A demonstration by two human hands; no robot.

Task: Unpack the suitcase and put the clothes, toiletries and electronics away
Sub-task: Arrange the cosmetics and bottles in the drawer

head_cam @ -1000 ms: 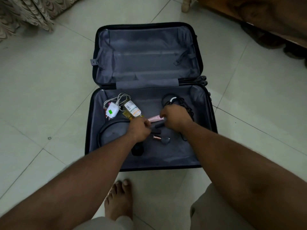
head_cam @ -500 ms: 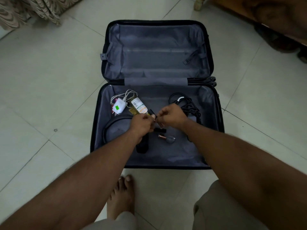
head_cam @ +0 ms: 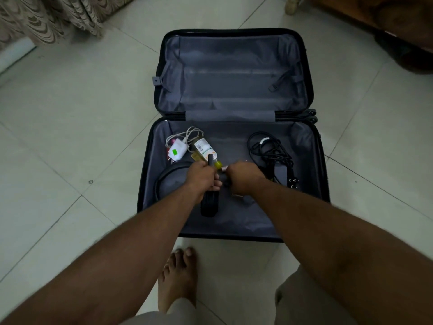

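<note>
Inside open suitcase (head_cam: 150, 184), white charger (head_cam: 177, 152), bottle (head_cam: 203, 147), black cable (head_cam: 269, 151), left fingers (head_cam: 216, 182) gripping dark tube (head_cam: 210, 159), right fingers unclear.

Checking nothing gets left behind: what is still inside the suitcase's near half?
In the near half: a white charger, a labelled bottle, a black cable bundle, a dark ring. Both hands cover smaller items.

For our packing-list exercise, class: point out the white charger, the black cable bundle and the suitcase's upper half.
white charger (head_cam: 177, 151): head view, on its white body.
black cable bundle (head_cam: 269, 150): head view, on the coiled loops.
suitcase's upper half (head_cam: 234, 73): head view, on the bare grey lining.
</note>
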